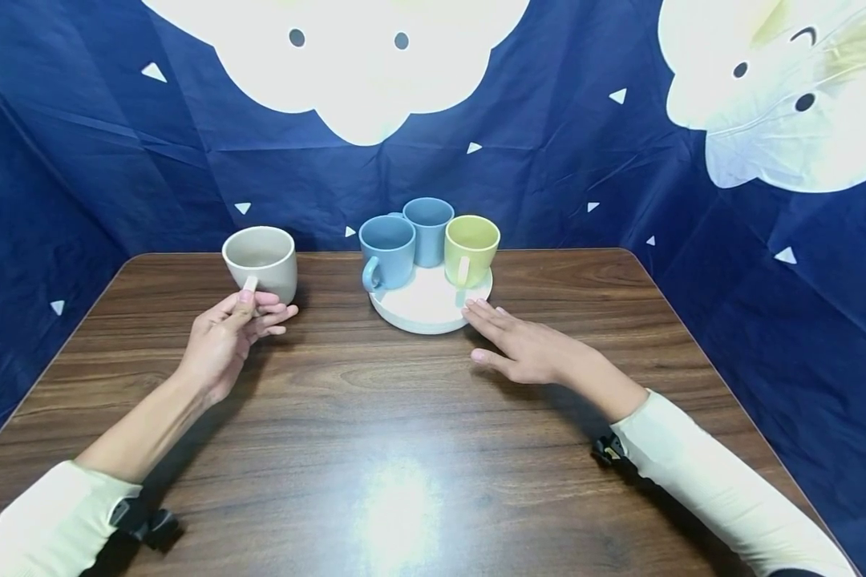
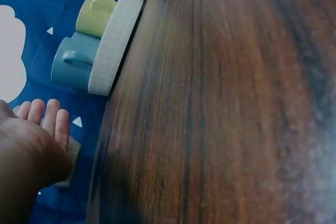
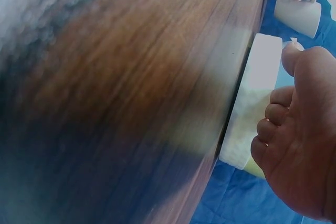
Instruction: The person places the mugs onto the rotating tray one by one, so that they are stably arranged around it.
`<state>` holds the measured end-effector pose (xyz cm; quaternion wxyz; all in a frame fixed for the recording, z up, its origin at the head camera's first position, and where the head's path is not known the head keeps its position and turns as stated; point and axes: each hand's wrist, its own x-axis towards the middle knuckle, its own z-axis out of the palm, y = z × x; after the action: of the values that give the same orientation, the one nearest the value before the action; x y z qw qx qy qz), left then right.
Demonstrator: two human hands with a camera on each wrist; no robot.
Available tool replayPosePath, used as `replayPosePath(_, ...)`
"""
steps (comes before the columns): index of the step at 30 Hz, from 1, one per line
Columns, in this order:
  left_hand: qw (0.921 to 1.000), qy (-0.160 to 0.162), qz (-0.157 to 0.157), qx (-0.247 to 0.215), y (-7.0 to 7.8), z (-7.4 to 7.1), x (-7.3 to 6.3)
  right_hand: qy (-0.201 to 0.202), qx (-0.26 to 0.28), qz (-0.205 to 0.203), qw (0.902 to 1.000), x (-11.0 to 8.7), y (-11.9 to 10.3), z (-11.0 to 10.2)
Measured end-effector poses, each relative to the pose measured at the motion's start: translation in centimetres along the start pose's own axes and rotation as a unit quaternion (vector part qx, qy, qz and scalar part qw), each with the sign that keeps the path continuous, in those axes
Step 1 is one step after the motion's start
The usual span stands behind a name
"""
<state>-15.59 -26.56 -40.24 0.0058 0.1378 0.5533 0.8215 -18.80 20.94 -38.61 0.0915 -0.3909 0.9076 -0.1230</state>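
My left hand [image 1: 220, 344] pinches the handle of an off-white mug [image 1: 274, 272] between thumb and fingers, at the table's far left. The mug is upright; in the right wrist view the mug [image 3: 297, 17] appears raised off the tabletop. My right hand [image 1: 530, 350] has its fingers straight, palm down, fingertips at the right front rim of a round white tray [image 1: 418, 312]. On the tray stand a blue mug [image 1: 390, 256] at the left, another blue mug [image 1: 431, 232] behind, and a yellow-green mug [image 1: 476, 248] at the right. All three are upright.
The brown wooden table [image 1: 375, 417] has rounded far corners and a bright glare spot near the front. A dark blue cloth [image 1: 563, 184] with white cloud and triangle prints hangs right behind and beside it. A black camera mount [image 1: 144, 521] sits at the left wrist.
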Motion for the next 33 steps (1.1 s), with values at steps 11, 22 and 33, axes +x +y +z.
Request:
replayPosePath(11, 0.9995, -0.011, -0.009, 0.028, -0.1, 0.6, -0.6, -0.001, 0.004, 0.0, 1.0, -0.1, 0.0, 0.1)
replayPosePath(22, 0.9992, -0.009, -0.013, 0.038, -0.2, 1.3, -0.9, 0.002, 0.008, -0.001, 1.0, -0.1, 0.0, 0.2)
replayPosePath(33, 0.9985, -0.024, -0.017, 0.047, -0.1, 2.4, -1.4, 0.004, 0.006, -0.005, 1.0, -0.1, 0.0, 0.2)
